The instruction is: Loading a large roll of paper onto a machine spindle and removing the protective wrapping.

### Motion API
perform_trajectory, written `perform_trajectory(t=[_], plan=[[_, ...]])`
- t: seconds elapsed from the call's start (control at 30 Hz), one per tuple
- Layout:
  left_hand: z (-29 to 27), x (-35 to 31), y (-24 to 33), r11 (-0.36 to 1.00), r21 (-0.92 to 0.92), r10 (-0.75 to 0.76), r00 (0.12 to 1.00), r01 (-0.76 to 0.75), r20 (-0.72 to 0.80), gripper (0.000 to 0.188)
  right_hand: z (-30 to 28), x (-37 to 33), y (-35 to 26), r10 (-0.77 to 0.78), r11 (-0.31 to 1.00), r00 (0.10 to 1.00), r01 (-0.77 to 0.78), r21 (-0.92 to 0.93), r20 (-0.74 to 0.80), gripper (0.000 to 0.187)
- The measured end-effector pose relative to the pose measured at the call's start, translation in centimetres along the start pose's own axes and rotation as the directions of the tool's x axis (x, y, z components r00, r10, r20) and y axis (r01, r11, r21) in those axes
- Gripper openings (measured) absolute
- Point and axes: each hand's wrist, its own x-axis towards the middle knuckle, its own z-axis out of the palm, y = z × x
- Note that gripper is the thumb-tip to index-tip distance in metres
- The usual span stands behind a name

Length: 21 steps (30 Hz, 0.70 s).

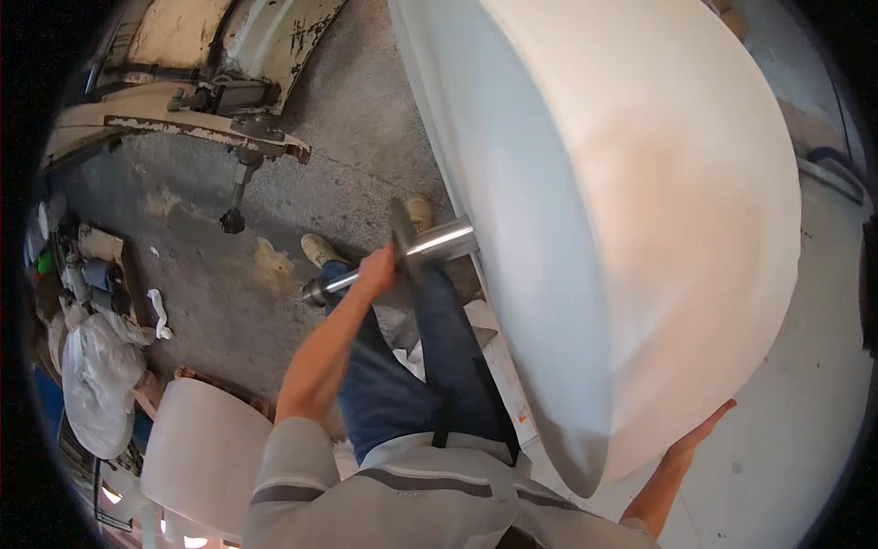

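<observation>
A very large white roll (677, 229) fills the right half of the view, its pale flat end (521, 201) facing left. From the middle of that end a shiny metal shaft (444, 240) sticks out to the left, with a dark collar at its tip. A thin round metal disc (400, 233) sits around the shaft, apart from the roll's end. My left hand (377, 271) is closed around the shaft right beside the disc. At the near right, my right hand (702, 430) lies against the roll's curved side, fingers stretched out.
A worn machine arm with a hanging knob (232, 220) juts in at the upper left. Clear plastic bags (101, 384) and a smaller white roll (201, 448) stand at the lower left. My shoes (322, 249) are on the stained concrete floor (219, 302).
</observation>
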Motion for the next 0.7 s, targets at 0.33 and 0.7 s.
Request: perform_trajectory(t=[0.33,0.7], plan=[[-3.3,5.0,12.3,0.996,-0.001,0.09,0.996,-0.09,0.024,0.035,1.3,3.3,-1.6,-0.09,0.996,0.988,0.09,0.011,0.127,0.082],[-5.3,-23.0,21.3,0.615,-0.586,0.694,0.715,-0.528,0.083,0.089,3.9,-0.2,-5.4,-0.408,0.804,0.868,0.488,-0.339,0.282,0.052]])
